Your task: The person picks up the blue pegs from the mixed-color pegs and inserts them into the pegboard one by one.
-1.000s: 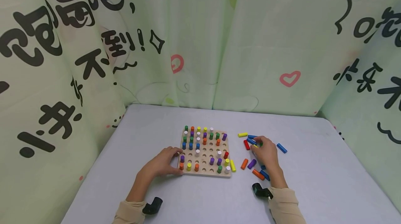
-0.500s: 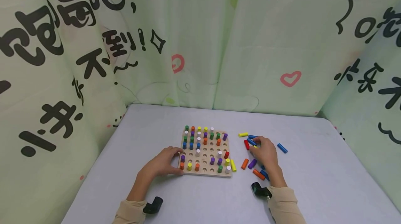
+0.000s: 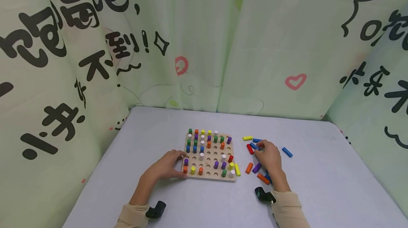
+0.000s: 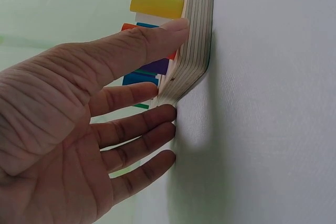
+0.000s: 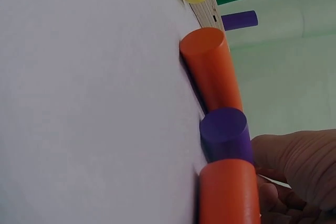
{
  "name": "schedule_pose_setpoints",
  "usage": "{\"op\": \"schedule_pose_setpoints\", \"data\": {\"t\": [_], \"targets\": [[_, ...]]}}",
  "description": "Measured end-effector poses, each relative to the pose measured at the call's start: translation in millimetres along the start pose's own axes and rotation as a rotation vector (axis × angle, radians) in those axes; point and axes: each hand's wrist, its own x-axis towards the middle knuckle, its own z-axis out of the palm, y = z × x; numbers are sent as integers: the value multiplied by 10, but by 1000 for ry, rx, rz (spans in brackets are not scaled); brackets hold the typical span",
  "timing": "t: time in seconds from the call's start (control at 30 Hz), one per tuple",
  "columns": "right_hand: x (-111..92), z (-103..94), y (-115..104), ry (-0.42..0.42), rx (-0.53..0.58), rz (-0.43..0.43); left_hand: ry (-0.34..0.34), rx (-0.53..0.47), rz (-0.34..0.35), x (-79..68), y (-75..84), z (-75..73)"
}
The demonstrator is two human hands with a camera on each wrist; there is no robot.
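A wooden pegboard [image 3: 208, 157] with several coloured pegs standing in its holes lies on the table. My left hand [image 3: 165, 165] is at its near left corner. In the left wrist view the thumb [image 4: 173, 31] rests against the board's edge, and the straight fingers [image 4: 157, 135] reach the side. My right hand [image 3: 269, 155] is low among loose pegs right of the board, fingers bent, fingertips beside a blue peg [image 3: 254, 146]. In the right wrist view an orange peg [image 5: 229, 195] and a purple peg [image 5: 226, 135] partly hide the fingers; I cannot tell whether they hold a peg.
A red peg [image 3: 250, 149] and a short yellow peg [image 3: 247, 138] lie left of the right hand; another blue peg [image 3: 287, 152] lies to its right. A yellow peg [image 3: 237, 169] lies along the board's right edge. Printed curtains [image 3: 204, 44] hang behind the white table [image 3: 331, 171].
My right hand shifts slightly among the loose pegs. The blue and red pegs by its fingertips have moved a little, and the green and yellow pegs seen there are now hidden. The left hand stays.
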Motion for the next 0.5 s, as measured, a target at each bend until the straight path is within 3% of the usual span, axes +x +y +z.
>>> {"op": "schedule_pose_setpoints", "data": {"t": [0.5], "targets": [[-15,-1,-33,33,34,24,-2,16,6,8,-22,7]]}}
